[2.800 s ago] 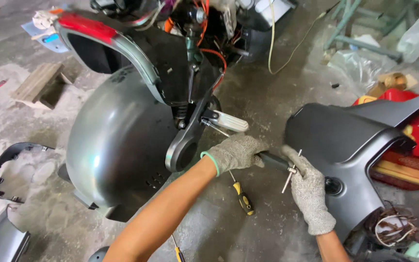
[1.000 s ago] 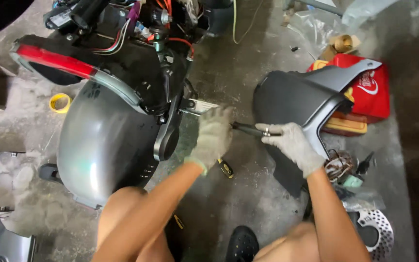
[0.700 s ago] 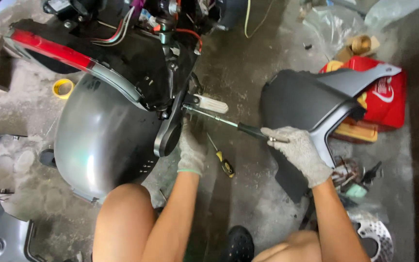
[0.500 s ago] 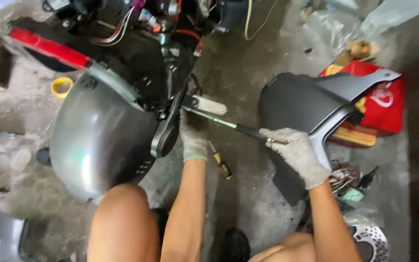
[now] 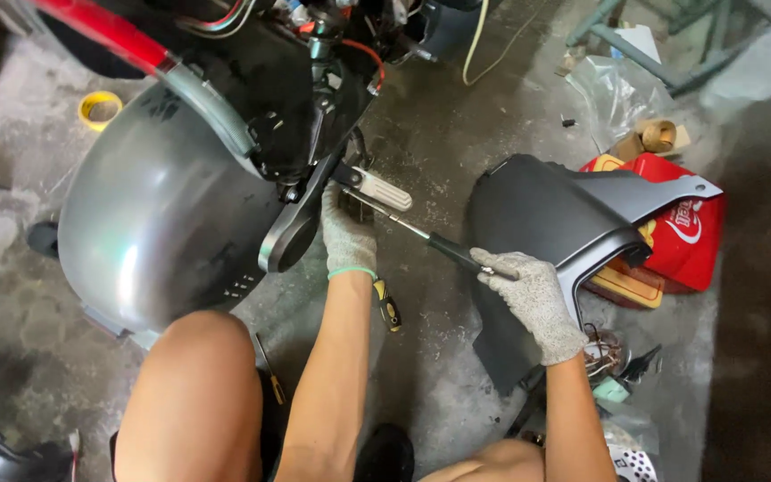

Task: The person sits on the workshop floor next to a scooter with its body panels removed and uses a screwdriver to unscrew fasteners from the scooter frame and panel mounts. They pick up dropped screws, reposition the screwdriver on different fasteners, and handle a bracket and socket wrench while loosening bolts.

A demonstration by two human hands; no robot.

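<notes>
long screwdriver set into the scooter's rear

we crouch on the concrete floor [image 5: 457, 125] with the scooter's grey fender [image 5: 162, 223] to our left and a loose dark body panel [image 5: 564, 223] to our right.

our right hand [image 5: 528, 290], gloved, has its fingers wrapped tight round the black handle of a long screwdriver [image 5: 421, 236]. our left hand [image 5: 347, 234], also gloved, sits up at the far end, fingers curled close about the shaft near the tip, just beside the white footpeg [image 5: 383, 189]. we judge the left hand is there to steady and guide the tip while the right supplies the turn and push. the tip's seat is hidden behind the glove.

the tool's long axis runs on a diagonal: handle low and right, near the panel's edge, shaft rising up and left, tip pointing into the black frame under the fender.

a smaller yellow-handled screwdriver [image 5: 388, 305] lies on the floor beneath our left forearm, within reach. a red box [image 5: 680, 241] sits behind the panel; a yellow tape roll [image 5: 99, 108] lies well apart, upper left.
</notes>
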